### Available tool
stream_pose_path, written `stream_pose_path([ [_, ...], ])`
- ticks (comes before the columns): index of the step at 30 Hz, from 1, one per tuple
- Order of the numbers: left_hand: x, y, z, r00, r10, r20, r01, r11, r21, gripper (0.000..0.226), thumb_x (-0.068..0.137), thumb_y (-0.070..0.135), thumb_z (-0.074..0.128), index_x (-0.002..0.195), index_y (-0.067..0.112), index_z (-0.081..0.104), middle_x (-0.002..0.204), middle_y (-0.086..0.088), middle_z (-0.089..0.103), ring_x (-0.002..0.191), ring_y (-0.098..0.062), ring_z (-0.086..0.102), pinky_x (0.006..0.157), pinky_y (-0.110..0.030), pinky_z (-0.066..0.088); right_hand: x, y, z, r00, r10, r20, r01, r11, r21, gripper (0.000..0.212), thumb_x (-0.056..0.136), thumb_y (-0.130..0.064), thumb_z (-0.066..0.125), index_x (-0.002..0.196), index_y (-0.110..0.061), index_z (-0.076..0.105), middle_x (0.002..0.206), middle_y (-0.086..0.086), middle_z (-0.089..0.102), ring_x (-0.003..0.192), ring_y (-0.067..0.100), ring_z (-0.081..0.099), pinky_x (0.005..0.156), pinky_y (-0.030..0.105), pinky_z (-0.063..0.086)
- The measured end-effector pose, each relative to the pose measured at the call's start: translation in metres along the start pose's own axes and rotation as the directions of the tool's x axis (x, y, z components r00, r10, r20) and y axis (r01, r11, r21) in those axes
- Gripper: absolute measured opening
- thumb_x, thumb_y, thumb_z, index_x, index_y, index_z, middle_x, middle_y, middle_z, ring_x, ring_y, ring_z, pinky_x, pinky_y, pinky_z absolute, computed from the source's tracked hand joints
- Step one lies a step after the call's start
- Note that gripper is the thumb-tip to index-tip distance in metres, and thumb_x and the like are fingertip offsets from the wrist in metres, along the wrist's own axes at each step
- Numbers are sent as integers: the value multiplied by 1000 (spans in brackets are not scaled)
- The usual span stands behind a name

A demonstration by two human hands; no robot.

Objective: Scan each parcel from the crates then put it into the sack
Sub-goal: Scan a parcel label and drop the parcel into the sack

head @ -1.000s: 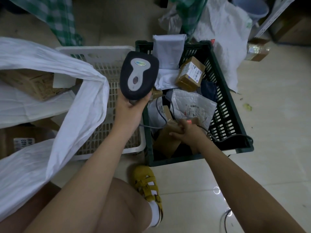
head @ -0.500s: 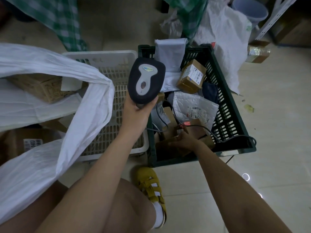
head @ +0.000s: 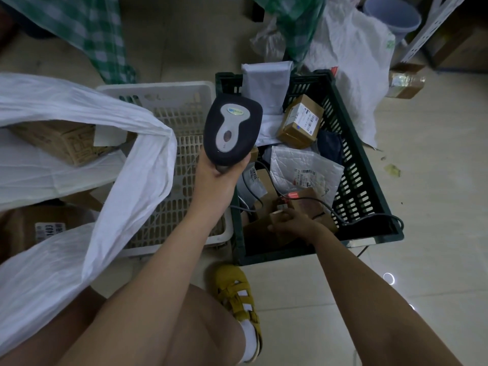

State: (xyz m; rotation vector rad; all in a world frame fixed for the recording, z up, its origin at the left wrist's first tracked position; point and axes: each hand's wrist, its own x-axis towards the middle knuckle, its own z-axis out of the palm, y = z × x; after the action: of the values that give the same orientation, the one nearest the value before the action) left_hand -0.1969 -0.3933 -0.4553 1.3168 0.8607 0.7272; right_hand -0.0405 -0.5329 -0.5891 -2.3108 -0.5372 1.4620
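- Two hands are busy: the left hand grips the scanner; the right hand holds a brown parcel in the green crate
- Scanning step, its red beam falling nearby; next, lift it into the sack

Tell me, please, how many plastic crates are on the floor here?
2: an off-white slotted plastic crate beside the white woven sack, and a dark green slotted plastic crate touching its right side, holding parcels.

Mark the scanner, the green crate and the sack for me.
scanner (head: 232, 129): head view, on its dark top face.
green crate (head: 369, 191): head view, on its right slotted wall.
sack (head: 126, 191): head view, on its white open rim.
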Motion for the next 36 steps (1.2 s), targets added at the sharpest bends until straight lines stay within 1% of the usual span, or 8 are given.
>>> stream_pose_path([
  [5, -1, 0, 1, 1000, 5, 3, -5, 1000, 11, 54, 85, 12, 70, 133, 16, 48, 120, 14, 58, 108, 11, 53, 88, -4, 43, 2, -4, 7, 998, -56, 7, 57, 992, -114, 68, 72, -28, 83, 130, -17, 49, 124, 4, 48, 122, 23, 44, 104, 34, 38],
  [12, 1, 0, 1, 1000, 10, -1, -10, 1000, 1, 51, 85, 12, 70, 132, 18, 50, 119, 17, 59, 104, 16, 54, 88, -4, 43, 0, -3, 3, 996, -21, -92, 17, 999, -39, 120, 60, -32, 90, 151, -24, 13, 151, 18, 15, 139, 35, 21, 108, 42, 34],
  [15, 0, 1, 3, 1000, 23, -5, -23, 1000, -3, 46, 85, 9, 69, 124, 25, 49, 113, 22, 58, 99, 19, 54, 85, -2, 42, 3, -4, 4, 990, -7, -143, 3, 1000, -29, 142, 38, -53, 90, 151, -30, 7, 153, 18, 17, 141, 37, 19, 111, 50, 34],
  [21, 1, 0, 3, 1000, 16, -9, -16, 1000, 5, 48, 85, 9, 69, 126, 25, 50, 115, 22, 58, 102, 18, 53, 86, -2, 42, 3, -2, 2, 986, -27, -162, -1, 985, -171, 110, 70, -43, 82, 151, -13, 14, 149, 23, 21, 139, 40, 21, 115, 46, 26],
  [26, 0, 2, 3, 1000, 16, -9, -16, 1000, 5, 48, 85, 9, 69, 129, 20, 50, 116, 20, 59, 102, 18, 54, 85, -2, 42, -5, -6, -6, 968, -184, -169, 129, 947, -293, 110, 65, -42, 85, 149, -16, 18, 145, 18, 20, 136, 38, 19, 110, 46, 27],
  [30, 0, 3, 1, 1000, 5, -20, -5, 1000, -5, 41, 86, 6, 67, 114, 32, 50, 107, 24, 57, 90, 25, 54, 78, 2, 41, -30, -6, -28, 923, -346, -166, 293, 915, -277, 112, 61, -32, 85, 148, -30, 15, 147, 4, 26, 138, 31, 20, 112, 50, 28],
  [33, -1, 5, 0, 1000, 9, -17, -9, 1000, -16, 43, 87, 7, 67, 121, 27, 50, 109, 23, 57, 91, 24, 54, 79, 1, 43, -57, 0, -43, 874, -450, -183, 392, 876, -281, 115, 52, -42, 81, 146, -38, 17, 149, -5, 23, 141, 24, 22, 111, 54, 31],
  [36, -5, 9, -1, 999, 12, -33, -12, 1000, -20, 45, 86, 7, 67, 122, 26, 47, 108, 26, 54, 87, 28, 51, 77, 3, 41, -93, 1, -57, 823, -514, -243, 478, 857, -194, 110, 53, -31, 84, 143, -40, 22, 143, -10, 27, 138, 18, 27, 111, 50, 35],
])
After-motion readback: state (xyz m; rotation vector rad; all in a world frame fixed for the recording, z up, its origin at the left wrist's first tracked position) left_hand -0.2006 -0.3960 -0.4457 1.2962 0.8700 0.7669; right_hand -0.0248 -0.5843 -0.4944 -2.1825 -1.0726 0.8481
